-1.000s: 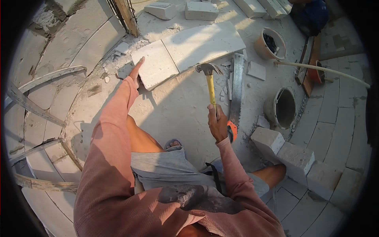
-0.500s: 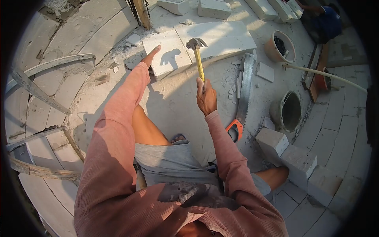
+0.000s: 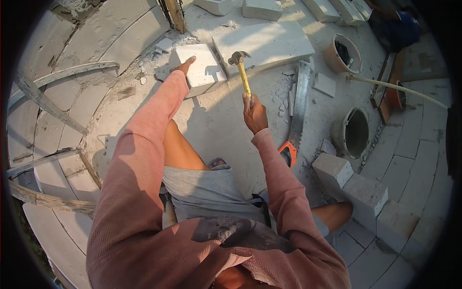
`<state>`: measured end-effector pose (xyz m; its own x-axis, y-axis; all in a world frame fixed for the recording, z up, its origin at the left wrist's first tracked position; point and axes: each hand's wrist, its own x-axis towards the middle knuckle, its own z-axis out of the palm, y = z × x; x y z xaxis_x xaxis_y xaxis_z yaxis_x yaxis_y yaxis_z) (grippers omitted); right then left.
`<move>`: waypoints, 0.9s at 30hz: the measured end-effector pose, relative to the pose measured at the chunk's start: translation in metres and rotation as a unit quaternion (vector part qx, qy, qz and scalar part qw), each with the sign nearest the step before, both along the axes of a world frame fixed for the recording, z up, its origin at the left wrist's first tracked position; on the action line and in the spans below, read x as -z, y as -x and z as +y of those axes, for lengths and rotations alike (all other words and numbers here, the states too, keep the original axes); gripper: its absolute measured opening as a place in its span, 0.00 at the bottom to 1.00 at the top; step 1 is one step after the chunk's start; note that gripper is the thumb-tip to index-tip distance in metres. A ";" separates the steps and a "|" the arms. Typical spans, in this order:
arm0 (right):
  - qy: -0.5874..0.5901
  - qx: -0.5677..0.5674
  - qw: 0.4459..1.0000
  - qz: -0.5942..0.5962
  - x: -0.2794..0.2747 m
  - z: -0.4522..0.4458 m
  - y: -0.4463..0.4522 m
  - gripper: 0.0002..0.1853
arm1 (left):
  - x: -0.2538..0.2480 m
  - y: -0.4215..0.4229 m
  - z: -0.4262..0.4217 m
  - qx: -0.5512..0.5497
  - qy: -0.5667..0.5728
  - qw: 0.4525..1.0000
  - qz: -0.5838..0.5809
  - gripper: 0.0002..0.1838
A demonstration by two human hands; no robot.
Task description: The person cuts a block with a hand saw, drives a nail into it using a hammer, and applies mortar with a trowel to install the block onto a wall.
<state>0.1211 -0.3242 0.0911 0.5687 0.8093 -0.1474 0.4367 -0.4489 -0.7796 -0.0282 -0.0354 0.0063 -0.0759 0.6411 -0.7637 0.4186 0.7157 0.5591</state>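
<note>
My left hand [image 3: 185, 66] grips the left side of a short white block [image 3: 201, 63]. Its thumb lies on the top face, while the other fingers are mostly hidden. A narrow gap parts this piece from the long white block [image 3: 264, 42] at its right. In my right hand [image 3: 255, 115] is a claw hammer [image 3: 243, 72], held by its yellow handle. The hammer's head is near the gap, its shadow falling on the short block. To the right of the hammer lies a handsaw [image 3: 299, 98] with an orange handle.
At the right are a bucket with dark contents [image 3: 342, 53] and a grey bucket [image 3: 350, 132]. Several cut blocks [image 3: 365, 192] line the lower right. Curved frames [image 3: 53, 108] stand at left. Another person [image 3: 397, 29] is at the far right. Rubble lies around the saw.
The short block has come apart from the long one, with a gap now between them, and sits turned. My right hand and the hammer have moved slightly down.
</note>
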 end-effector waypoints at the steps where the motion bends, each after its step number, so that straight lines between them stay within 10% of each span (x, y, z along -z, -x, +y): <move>1: -0.002 0.018 1.000 0.008 -0.008 -0.012 -0.003 0.23 | -0.021 0.009 -0.002 0.038 -0.006 0.995 -0.090 0.59; 3: -0.005 0.050 0.998 0.044 -0.010 -0.057 0.007 0.25 | -0.081 0.016 -0.027 0.036 -0.014 0.997 -0.066 0.51; 7: 0.046 0.111 0.986 0.119 0.016 -0.158 0.003 0.26 | -0.074 0.042 -0.022 -0.017 0.008 0.897 -0.442 0.39; 16: 0.154 0.250 0.874 0.388 0.062 -0.203 -0.005 0.26 | -0.152 0.062 -0.044 0.000 -0.163 0.824 -0.543 0.46; 22: 0.236 0.064 0.960 0.137 0.161 -0.240 -0.005 0.28 | -0.163 0.018 -0.082 -0.036 -0.147 0.729 -0.668 0.40; 25: 0.186 0.002 0.981 -0.063 0.120 -0.247 -0.001 0.31 | -0.154 0.003 -0.093 -0.005 -0.043 0.669 -0.742 0.46; 27: 0.161 -0.002 0.987 0.003 0.056 -0.239 -0.020 0.30 | -0.179 -0.013 -0.114 0.011 0.037 0.618 -0.785 0.48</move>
